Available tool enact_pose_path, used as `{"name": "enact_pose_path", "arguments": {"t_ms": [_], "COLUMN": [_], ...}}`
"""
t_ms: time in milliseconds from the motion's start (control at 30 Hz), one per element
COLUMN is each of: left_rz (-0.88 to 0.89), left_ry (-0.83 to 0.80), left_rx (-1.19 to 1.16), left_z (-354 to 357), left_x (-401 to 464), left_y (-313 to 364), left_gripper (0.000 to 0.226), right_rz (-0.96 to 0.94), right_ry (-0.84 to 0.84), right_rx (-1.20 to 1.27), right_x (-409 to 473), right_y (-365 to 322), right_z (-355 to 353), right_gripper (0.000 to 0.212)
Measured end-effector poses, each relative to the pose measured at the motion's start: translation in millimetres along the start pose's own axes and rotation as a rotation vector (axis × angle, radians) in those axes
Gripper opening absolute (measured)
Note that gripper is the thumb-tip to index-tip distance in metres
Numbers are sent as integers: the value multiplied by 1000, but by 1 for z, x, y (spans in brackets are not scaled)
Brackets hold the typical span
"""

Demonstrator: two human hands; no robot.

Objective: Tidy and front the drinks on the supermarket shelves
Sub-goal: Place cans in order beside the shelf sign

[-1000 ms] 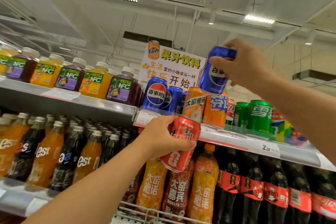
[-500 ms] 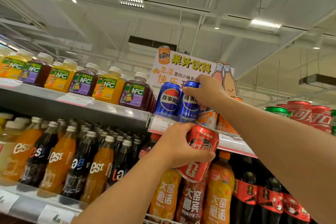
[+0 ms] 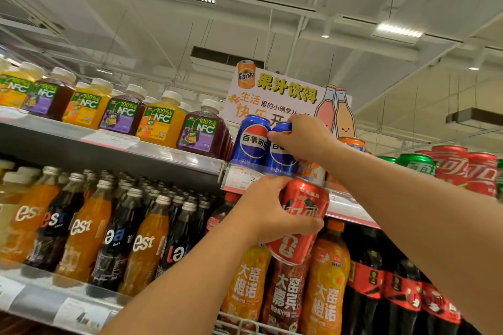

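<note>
Your right hand grips the top of a blue Pepsi can, which stands upright at the front edge of the top shelf, touching a second Pepsi can on its left. Your left hand holds a red Coca-Cola can, tilted, in front of the shelf edge, just below the Pepsi cans and above the orange soda bottles.
</note>
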State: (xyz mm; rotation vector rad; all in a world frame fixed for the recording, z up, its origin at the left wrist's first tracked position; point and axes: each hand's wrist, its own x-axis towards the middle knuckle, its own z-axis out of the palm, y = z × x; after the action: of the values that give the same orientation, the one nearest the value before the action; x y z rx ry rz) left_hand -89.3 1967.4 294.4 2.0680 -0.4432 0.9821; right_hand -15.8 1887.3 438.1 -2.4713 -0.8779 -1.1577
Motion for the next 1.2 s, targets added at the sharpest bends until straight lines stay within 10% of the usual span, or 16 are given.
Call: {"name": "enact_pose_path", "arguments": {"t_ms": [167, 400, 733, 867, 1033, 1200], "left_rz": [-25, 47, 105, 121, 339, 222], "left_ry": [4, 19, 1, -108, -115, -39], "left_rx": [-97, -89, -18, 227, 957, 1182], "left_z": [3, 4, 6, 0, 7, 32], "left_x": [1, 1, 4, 1, -1, 7], "left_y": [0, 3, 0, -1, 9, 22], "left_gripper": [56, 44, 51, 87, 71, 67], "right_rz": [-181, -157, 56, 37, 76, 106], "right_ry": [198, 19, -77, -44, 26, 107], "right_rx": [91, -10, 469, 486, 509, 421], "right_x": [-49, -139, -142, -151, -146, -121], "right_y": [5, 32, 36, 51, 97, 139], "right_z": [-26, -36, -12, -26, -88, -129], "right_gripper": [37, 56, 36, 35, 29, 33]}}
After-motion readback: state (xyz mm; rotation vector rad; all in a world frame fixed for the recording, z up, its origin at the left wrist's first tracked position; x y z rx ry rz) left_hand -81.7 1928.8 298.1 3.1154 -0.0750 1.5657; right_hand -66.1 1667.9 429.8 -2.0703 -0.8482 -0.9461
